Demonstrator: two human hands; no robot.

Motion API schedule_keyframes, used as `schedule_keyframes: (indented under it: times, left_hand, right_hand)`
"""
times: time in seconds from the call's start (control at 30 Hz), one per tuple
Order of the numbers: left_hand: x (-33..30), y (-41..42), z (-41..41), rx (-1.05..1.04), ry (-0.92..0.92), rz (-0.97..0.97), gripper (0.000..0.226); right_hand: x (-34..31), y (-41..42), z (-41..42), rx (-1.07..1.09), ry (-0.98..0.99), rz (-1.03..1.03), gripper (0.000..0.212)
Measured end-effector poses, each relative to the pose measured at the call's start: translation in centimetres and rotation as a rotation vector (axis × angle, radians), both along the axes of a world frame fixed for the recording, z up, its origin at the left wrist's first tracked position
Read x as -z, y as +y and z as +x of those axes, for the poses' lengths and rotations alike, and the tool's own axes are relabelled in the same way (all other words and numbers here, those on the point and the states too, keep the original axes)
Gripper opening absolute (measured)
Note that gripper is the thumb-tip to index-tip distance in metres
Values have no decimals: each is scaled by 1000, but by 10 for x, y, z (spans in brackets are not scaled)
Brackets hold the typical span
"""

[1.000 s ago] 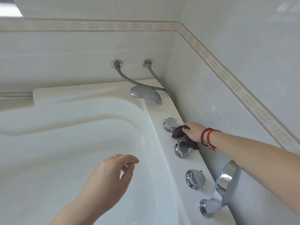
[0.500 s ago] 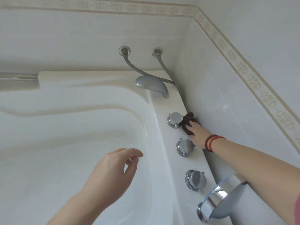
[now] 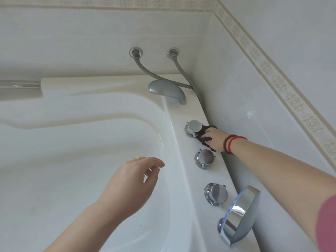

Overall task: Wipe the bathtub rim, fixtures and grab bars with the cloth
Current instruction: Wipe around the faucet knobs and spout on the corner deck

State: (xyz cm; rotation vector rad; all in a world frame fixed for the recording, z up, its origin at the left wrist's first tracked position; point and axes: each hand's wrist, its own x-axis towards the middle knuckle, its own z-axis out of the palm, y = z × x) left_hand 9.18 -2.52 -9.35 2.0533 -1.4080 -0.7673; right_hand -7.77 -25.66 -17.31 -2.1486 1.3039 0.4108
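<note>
While my right hand (image 3: 215, 140) presses the dark cloth (image 3: 204, 134) down on the bathtub rim (image 3: 183, 160), fingers curled over the bunched fabric, I judge the step in hand to be wiping round the base of the far chrome knob (image 3: 193, 128), which sits touching the cloth at its nine o'clock. My left hand (image 3: 131, 182) hangs over the tub basin at about seven o'clock from the cloth, fingers loosely curled and holding nothing, a thin ring on one finger. At six o'clock from the cloth stands the middle knob (image 3: 205, 158), then the near knob (image 3: 216, 194), then a chrome fitting (image 3: 238, 213) with a blue film strip on its edge. At eleven o'clock lies the grey spout (image 3: 167, 91), with two hoses (image 3: 181, 73) rising to the wall. The next move, as I read it, calls for working the cloth round the knob's body and handles, then out to the spout. I can make out no brand, label or writing anywhere; the wall border carries only an ornament pattern.
</note>
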Motion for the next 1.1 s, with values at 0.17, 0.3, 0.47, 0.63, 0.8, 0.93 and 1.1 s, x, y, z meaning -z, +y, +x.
schedule_keyframes:
  times: [0.17,0.3,0.47,0.63,0.8,0.93,1.1]
  left_hand:
    - [-2,3,-8,30,28,22,23]
    - [-13,3,1,21,9,7,24]
    - [-11,7,10,6,7,9,23]
    - [-10,10,6,22,32,35,23]
    - [-14,13,14,2,32,56,24]
    - [-16,8,25,-18,14,56,24]
    - [-15,-6,34,-12,38,57,24]
  right_hand:
    - [-4,13,-16,63,280,80,28]
    - [-13,5,-23,357,224,-67,31]
    - [-12,37,-14,319,226,67,18]
    - [-13,34,-17,517,136,293,24]
    - [-19,44,-20,716,143,470,20]
    - [-30,21,-11,832,-79,382,22]
    - [-22,5,28,708,-148,166,30]
